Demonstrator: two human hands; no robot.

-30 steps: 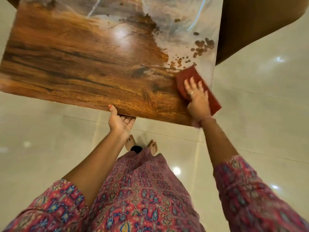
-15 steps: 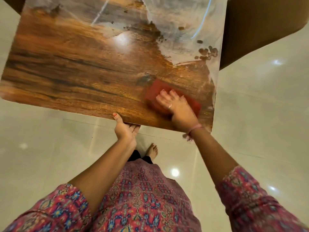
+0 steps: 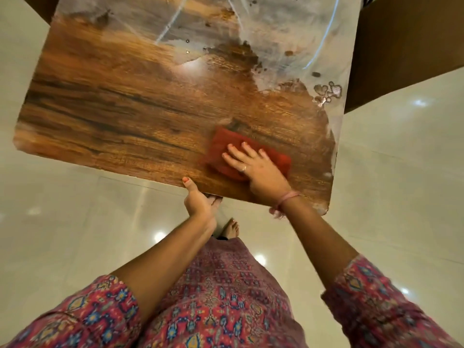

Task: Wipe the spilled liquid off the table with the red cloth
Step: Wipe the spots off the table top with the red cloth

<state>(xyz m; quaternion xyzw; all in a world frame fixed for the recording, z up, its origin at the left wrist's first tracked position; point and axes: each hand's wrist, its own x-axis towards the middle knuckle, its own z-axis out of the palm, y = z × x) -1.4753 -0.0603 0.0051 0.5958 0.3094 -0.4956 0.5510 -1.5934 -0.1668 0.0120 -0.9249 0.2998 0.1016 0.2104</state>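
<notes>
**Right grip flat on cloth, mid-wipe; drops at upper right not yet reached**

Right grip (image 3: 261,169): fingers straight and spread, palm down, pressing the red cloth (image 3: 221,146). Nothing is clenched, just pressure. The cloth lies flat on the counter (image 3: 113,109), lower centre-right of frame, near the bottom edge. It looks a bit blurred, so I'd guess it's sliding.

Left grip (image 3: 200,202): thumb on top of the bottom edge, fingers tucked under, clamping the counter to steady it.

Step, my read: in the middle of a wiping stroke. The wood around the cloth looks dry. What's left:
- a cluster of beaded drops (image 3: 329,92) at the right edge, upper right of frame
- a pale sheen (image 3: 276,46) across the top right, maybe wet film, maybe glare; can't tell

Next move calls for pushing the cloth up and right to the drops, which are well apart from it. Keep the palm flat and drag the liquid inward, not outward.

Edges and room:
- The drops sit just beside the right edge, with tiled floor (image 3: 389,172) below, so an outward stroke risks spilling over.
- It's a straight run over wood from cloth to drops.
- The left grip is just below-left of the cloth, so keep strokes away from it.
- Brown furniture (image 3: 401,46) stands close beyond the top-right corner.
</notes>
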